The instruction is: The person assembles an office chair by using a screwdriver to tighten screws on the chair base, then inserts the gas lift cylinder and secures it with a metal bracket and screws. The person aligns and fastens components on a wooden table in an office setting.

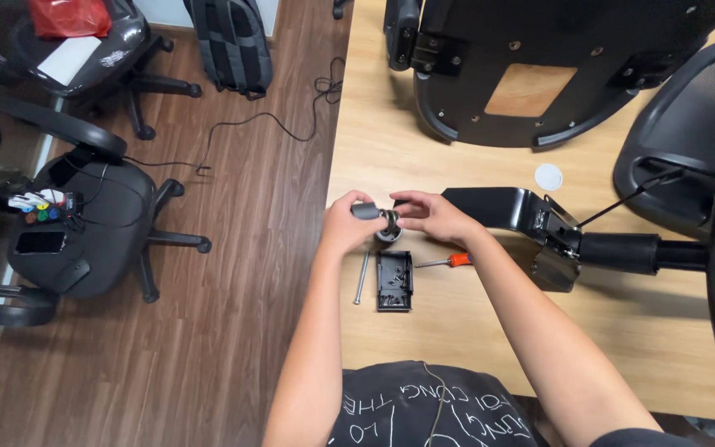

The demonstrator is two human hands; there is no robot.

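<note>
On the light wooden tabletop [424, 132], at twelve o'clock, an upturned black office-chair seat [539, 66], underside up, with a bare wood panel at its centre. At two to three o'clock, a mesh chair back [688, 124] and a black chair mechanism bracket [523, 211] joined to a thick black column running off toward three o'clock. Off the table at nine o'clock, on the dark wood floor [233, 273], a black swivel chair [93, 232] carrying a phone and small coloured items; at eleven o'clock, a second chair with a red bag, a dark backpack [229, 45] and a loose black cable.

At centre, both hands raised just above the table, touching one part together. Left hand [345, 223] curled tight around a short black cylindrical knob [366, 210]. Right hand [436, 217] with thumb and forefinger pinched narrow on the metal ring end of the same piece, just beside the left fingertips. Directly beneath, at six o'clock of the hands, a small black plastic parts tray [394, 280] holding dark screws. Just left of it, a long silver bolt [362, 277] lying flat. At four o'clock of the hands, an orange-handled screwdriver [448, 261], partly under the right wrist. Near the bracket at one o'clock, a small white round disc [549, 176].
</note>
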